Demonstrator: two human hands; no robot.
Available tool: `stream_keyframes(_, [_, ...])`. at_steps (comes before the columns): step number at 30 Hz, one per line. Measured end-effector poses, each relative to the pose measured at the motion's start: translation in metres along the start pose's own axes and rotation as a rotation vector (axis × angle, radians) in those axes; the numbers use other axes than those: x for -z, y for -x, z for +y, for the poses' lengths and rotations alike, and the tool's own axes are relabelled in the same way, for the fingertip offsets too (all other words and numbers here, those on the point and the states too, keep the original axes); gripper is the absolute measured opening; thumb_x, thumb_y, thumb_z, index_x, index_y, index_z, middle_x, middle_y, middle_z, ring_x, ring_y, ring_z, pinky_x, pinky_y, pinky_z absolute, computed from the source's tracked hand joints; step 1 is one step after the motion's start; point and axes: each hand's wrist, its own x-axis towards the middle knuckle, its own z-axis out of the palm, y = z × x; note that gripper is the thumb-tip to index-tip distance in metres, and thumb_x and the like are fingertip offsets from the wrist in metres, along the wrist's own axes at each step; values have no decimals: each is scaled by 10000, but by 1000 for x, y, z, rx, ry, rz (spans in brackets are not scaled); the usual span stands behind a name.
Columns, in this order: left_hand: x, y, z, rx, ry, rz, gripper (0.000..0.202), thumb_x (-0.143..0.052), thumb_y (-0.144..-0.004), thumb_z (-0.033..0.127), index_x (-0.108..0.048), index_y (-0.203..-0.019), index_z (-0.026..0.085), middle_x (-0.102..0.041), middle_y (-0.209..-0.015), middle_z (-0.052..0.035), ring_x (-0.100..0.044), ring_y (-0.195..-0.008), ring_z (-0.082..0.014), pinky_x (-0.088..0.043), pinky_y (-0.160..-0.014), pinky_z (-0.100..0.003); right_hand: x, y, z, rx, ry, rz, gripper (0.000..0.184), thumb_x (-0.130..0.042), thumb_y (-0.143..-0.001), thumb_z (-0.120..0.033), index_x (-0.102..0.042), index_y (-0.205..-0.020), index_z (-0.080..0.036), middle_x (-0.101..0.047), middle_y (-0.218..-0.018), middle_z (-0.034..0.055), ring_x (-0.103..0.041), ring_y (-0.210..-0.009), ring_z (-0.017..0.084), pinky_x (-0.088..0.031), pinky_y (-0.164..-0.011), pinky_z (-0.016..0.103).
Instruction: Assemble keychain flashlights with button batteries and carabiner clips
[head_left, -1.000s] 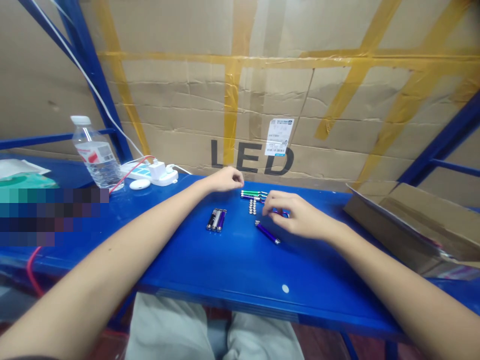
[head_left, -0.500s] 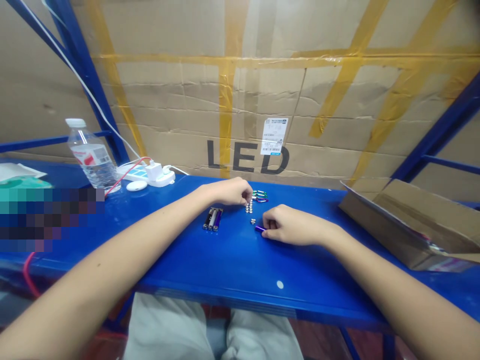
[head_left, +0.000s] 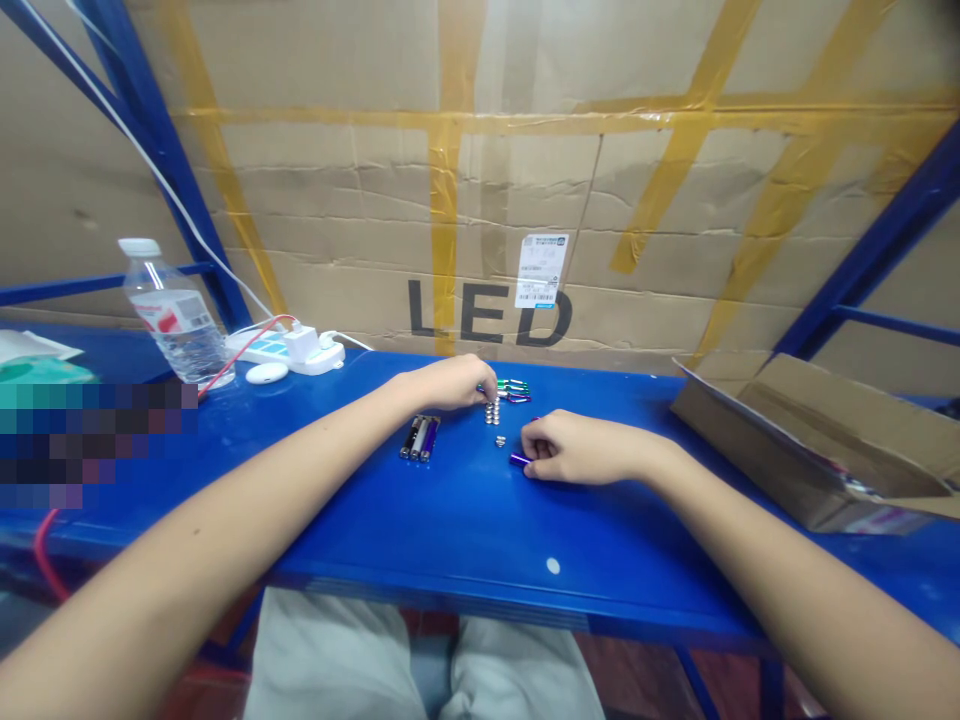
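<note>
My left hand (head_left: 471, 382) is closed in a pinch at the far end of two short rows of small silver button-like pieces (head_left: 493, 412); whatever its fingertips hold is hidden. Behind those fingers lie green and purple carabiner-like clips (head_left: 514, 388), partly covered. My right hand (head_left: 559, 447) is closed around a short purple metal tube (head_left: 518, 460), whose end sticks out to the left, low over the table. Between the hands sits a small silver piece (head_left: 500, 441). To the left, black, silver and purple tubes (head_left: 421, 438) lie side by side.
Everything stands on a blue table (head_left: 420, 530). An open cardboard box (head_left: 772, 465) is at the right. Toward the left are a water bottle (head_left: 176, 320), a power strip (head_left: 319, 360) with cables and a white round object (head_left: 267, 374). A large carton (head_left: 337, 230) walls off the back.
My left fingertips have drawn back slightly from the silver pieces toward the clips. My right hand keeps its grip on the purple tube, nearly still. The view has shifted a little.
</note>
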Motion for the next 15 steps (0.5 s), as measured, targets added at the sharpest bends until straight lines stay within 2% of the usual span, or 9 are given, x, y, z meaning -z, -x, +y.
stream_keyframes(7, [-1,0,-3,25,19,-51,261,-597,-777,95,-786,-871,249,-762,-965,-25,-678,-852,-186,-482,-797,-274,0,-1,1,3,9,1,145,-600,-817,-332,-622,-784,-193,-639,-732,19,-503,-588,126,-328,-526,251])
stream_keyframes(15, [10,3,-6,135,-47,-142,237,-617,-764,153,-797,-884,249,-761,-945,-35,-670,-794,-183,-483,-746,-280,-1,-1,1,13,5,1,148,-603,-821,-341,-617,-790,-197,-650,-756,22,-519,-608,132,-333,-532,253])
